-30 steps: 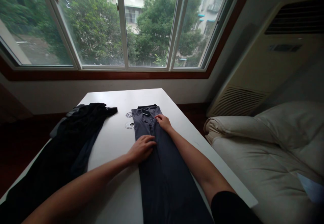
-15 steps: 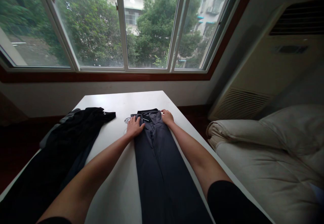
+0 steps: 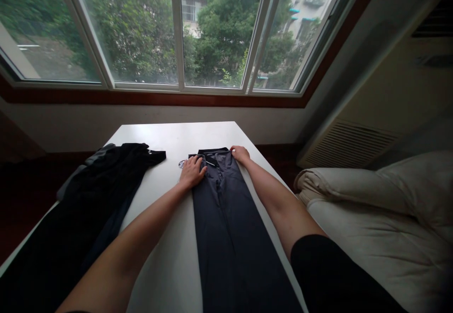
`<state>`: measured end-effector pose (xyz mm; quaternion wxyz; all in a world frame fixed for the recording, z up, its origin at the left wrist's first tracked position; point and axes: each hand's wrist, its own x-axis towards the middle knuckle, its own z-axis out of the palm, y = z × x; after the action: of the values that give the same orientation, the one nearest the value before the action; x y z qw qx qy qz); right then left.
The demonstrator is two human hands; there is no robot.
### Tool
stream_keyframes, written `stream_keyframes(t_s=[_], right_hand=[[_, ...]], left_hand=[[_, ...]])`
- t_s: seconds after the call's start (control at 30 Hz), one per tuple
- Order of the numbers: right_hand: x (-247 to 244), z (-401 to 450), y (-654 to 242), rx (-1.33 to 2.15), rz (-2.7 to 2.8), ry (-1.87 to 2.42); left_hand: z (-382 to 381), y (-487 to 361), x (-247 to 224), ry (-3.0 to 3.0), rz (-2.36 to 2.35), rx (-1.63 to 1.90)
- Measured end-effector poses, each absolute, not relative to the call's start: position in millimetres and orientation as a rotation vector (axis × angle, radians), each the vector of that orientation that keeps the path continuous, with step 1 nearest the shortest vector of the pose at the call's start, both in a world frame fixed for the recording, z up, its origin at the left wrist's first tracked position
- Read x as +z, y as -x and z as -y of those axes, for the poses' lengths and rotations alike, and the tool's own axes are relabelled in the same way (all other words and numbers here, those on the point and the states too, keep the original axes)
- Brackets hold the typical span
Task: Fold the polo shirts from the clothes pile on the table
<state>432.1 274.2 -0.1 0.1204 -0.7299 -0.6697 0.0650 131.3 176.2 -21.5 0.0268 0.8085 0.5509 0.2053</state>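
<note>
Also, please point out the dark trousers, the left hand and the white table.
Dark trousers (image 3: 235, 228), head view: leg fabric.
Left hand (image 3: 192, 171), head view: its back.
White table (image 3: 177, 134), head view: bare far end.

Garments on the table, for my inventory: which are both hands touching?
The dark grey trousers, left hand and right hand at the waist; the black garments lie heaped further left.

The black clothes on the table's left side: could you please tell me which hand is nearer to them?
Left. The left hand rests right of the black clothes, on the dark trousers; the right hand is farther right, at their waist's right corner.
</note>
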Motion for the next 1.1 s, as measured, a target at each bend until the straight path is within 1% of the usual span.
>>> stream_keyframes(t_s=[0.13, 0.37, 0.53, 0.67, 0.73, 0.93, 1.1], right_hand=[[8.1, -280.1, -434.1, 0.2, 2.002, 2.113], [14.4, -291.9, -431.6, 0.289, 2.105, 2.065], [10.5, -284.0, -415.9, 0.23, 2.114, 2.066], [4.4, -259.7, -388.9, -0.047, 2.065, 2.027], [2.6, -243.8, -375.8, -0.11, 2.035, 1.976], [-2.6, -196.2, -357.2, 0.034, 2.121, 1.826], [-17.2, -183.4, -349.7, 0.139, 2.349, 1.723]], left_hand=[[-166.5, -129.3, -17.8, -2.58, -1.607, 0.813], [-163.3, -128.2, -15.1, -2.56, -1.624, 0.826], [-166.0, -128.7, -16.4, -2.551, -1.64, 0.705], [-170.1, -129.5, -19.5, -2.507, -1.676, 0.56], [-172.0, -129.8, -21.3, -2.482, -1.673, 0.488], [-179.7, -132.1, -23.4, -2.416, -1.674, 0.331], [-188.3, -138.1, -23.0, -2.385, -1.707, 0.254]])
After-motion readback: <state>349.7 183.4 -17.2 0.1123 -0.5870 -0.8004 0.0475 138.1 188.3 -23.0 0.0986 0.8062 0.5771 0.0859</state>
